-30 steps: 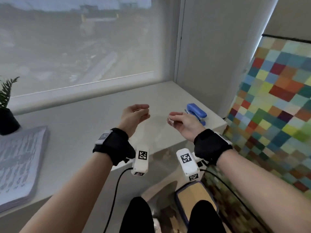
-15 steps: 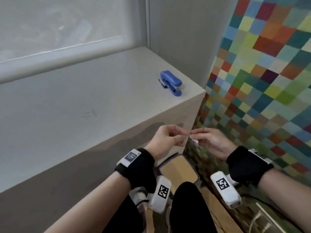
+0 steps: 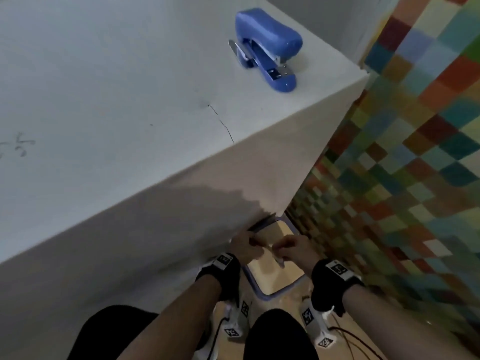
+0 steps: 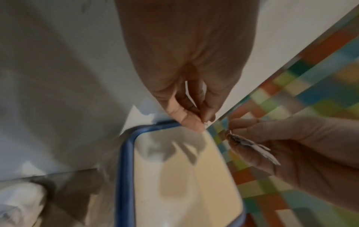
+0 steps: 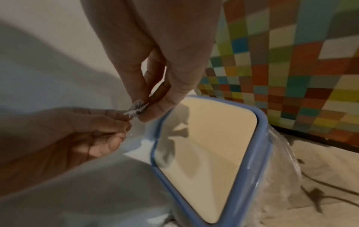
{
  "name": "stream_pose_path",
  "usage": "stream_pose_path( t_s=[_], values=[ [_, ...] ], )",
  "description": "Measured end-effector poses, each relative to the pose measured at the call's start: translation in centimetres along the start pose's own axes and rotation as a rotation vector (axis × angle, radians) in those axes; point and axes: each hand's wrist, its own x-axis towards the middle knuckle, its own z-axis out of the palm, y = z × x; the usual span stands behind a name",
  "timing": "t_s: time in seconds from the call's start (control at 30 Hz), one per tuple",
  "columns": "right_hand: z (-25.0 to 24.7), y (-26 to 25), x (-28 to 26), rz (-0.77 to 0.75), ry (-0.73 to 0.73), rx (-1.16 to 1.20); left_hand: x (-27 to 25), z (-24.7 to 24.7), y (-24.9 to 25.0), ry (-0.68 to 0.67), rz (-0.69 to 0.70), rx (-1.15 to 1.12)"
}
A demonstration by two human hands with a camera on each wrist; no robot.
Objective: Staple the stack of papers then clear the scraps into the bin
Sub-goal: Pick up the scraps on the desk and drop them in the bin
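We hold both hands low over the bin (image 3: 259,289), which stands on the floor against the base of the worktop (image 3: 104,100). Our right hand (image 3: 293,249) pinches the paper scraps (image 4: 250,145) in its fingers (image 5: 161,106), above the bin's blue rim. Our left hand (image 3: 245,246) sits just beside the scraps, fingers curled narrow; whether they grip anything we cannot tell. The blue stapler (image 3: 267,48) rests on the worktop above the bin, well apart from our hands.
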Motion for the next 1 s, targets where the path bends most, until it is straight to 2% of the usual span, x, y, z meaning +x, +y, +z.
stream_pose_path(
  t_s=[0.2,0.33,0.4,0.57,0.73,1.0],
  values=[
    [3.0,2.9,4.2,-0.033,-0.007,-0.447,4.7,1.6,-2.8,0.006,-0.071,0.284],
    [4.4,3.1,4.4,-0.135,0.023,-0.541,6.5,1.9,-4.1,0.05,-0.095,0.333],
    [4.6,3.1,4.1,-0.181,0.013,-0.599,6.6,1.9,-4.0,0.062,-0.063,0.357],
    [4.8,3.9,4.5,-0.236,0.006,-0.811,7.2,2.0,-4.0,-0.02,-0.005,0.428],
    [5.3,4.1,5.5,-0.293,0.062,-0.806,7.4,2.3,-3.2,-0.013,0.023,0.561],
    [5.5,4.1,5.9,-0.173,0.029,-0.925,8.0,3.1,-4.1,-0.066,0.059,0.64]
  ],
)
